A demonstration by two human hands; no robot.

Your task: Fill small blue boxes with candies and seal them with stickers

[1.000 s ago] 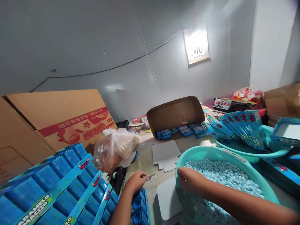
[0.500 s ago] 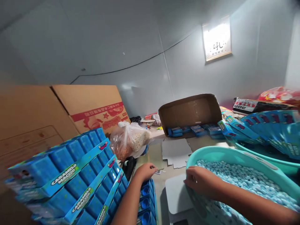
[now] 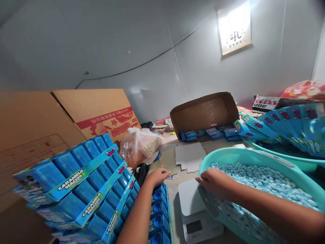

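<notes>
The left fingers (image 3: 162,173) are bent, thumb and fingertip nearly meeting; whether anything thin is pinched there, I cannot tell. Just below them runs a row of glossy blue boxes (image 3: 157,222) with round openings. The right fingers (image 3: 204,179) are curled together at the rim of a smooth turquoise plastic tub (image 3: 254,152); what they may hold is hidden. Smooth, rounded pale-blue pieces (image 3: 266,178) fill the tub beneath that hand. Between both sets of fingers sits a flat scale (image 3: 190,200) with a rounded pale plate and dark display. Left of the left fingers, shiny printed cartons (image 3: 86,183) are stacked in tiers. Beyond them lie a crinkled clear bag (image 3: 138,147), flat grey card (image 3: 191,156) and a brown cardboard box (image 3: 205,113).

Half a second ago a gap showed between the right thumb and fingers; now it looks closed, and the scale's display has come fully into view.
</notes>
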